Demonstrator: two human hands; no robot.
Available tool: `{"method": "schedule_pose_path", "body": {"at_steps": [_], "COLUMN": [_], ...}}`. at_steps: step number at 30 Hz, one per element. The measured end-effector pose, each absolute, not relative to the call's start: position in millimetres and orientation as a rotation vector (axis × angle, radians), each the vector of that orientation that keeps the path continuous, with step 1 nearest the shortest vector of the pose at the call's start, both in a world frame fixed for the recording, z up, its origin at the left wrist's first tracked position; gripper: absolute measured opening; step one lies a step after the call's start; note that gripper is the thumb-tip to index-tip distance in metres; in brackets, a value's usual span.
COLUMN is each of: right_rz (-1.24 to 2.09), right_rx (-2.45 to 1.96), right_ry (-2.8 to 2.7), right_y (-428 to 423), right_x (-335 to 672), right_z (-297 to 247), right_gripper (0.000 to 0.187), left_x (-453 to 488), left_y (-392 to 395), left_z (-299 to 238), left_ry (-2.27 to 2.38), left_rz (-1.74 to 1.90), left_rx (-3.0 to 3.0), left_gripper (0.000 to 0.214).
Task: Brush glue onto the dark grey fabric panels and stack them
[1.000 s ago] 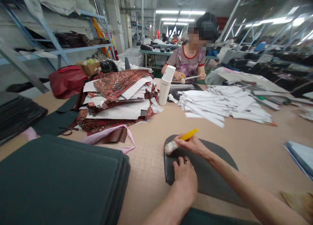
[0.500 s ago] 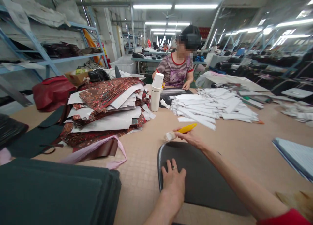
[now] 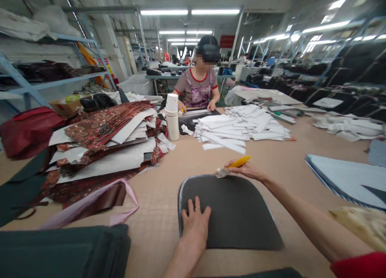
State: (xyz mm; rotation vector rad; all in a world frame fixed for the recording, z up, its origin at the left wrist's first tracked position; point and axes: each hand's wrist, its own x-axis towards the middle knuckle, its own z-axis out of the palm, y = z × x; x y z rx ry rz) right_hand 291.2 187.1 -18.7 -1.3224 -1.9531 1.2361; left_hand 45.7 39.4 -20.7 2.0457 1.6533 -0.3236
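Dark grey, the panel [image 3: 235,213] lies flat on the tan table [image 3: 169,165] right before the person, its left and far edges shining wet. The left hand [image 3: 196,223] rests palm down on the panel's near left part, fingers [image 3: 190,207] spread wide and flat, a ring on one. The right hand [image 3: 249,170] sits at the panel's far edge, its fingers closed around a yellow brush [image 3: 237,163] whose pale bristles touch that edge. At the near left corner is a stack [image 3: 60,252] of dark green sheets. Further left lies a heap [image 3: 105,145] of red patterned and white pieces, a pink strap [image 3: 120,197] trailing from under it. To the right lie striped blue sheets [image 3: 340,175]. Beyond the brush spreads a pile of white strips [image 3: 241,127], with stacked white cups [image 3: 172,117] just left of it. At the far side a co-worker [image 3: 199,87] in a striped top has both hands on a dark piece. Behind stand blue shelves [image 3: 45,81].
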Motion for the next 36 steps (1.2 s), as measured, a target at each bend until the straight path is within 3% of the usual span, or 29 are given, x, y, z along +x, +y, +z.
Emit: {"method": "schedule_pose_path", "body": {"at_steps": [10, 19, 32, 36], "right_rz": [0.995, 0.745, 0.764, 0.703], "right_rx": [-1.576, -1.617, -1.806, -1.88], "right_ry": [-1.685, -1.483, -1.442, -1.345], "right_y": [139.2, 117.3, -29.5, -54.2], "right_x": [394.8, 373.7, 379.3, 370.9], "right_z": [-21.8, -37.0, -36.5, -7.1], "right_gripper": [0.04, 0.053, 0.033, 0.029], "left_x": [47.4, 45.3, 44.3, 39.8], "left_y": [41.8, 38.7, 35.8, 36.2], "left_z": [-19.6, -19.4, -18.9, -18.5], "left_ry": [1.673, 1.712, 1.66, 1.611], "left_rz": [-0.344, -0.26, -0.105, 0.011], "left_rx": [2.018, 2.029, 1.999, 1.952], "left_gripper": [0.084, 0.083, 0.077, 0.068]}}
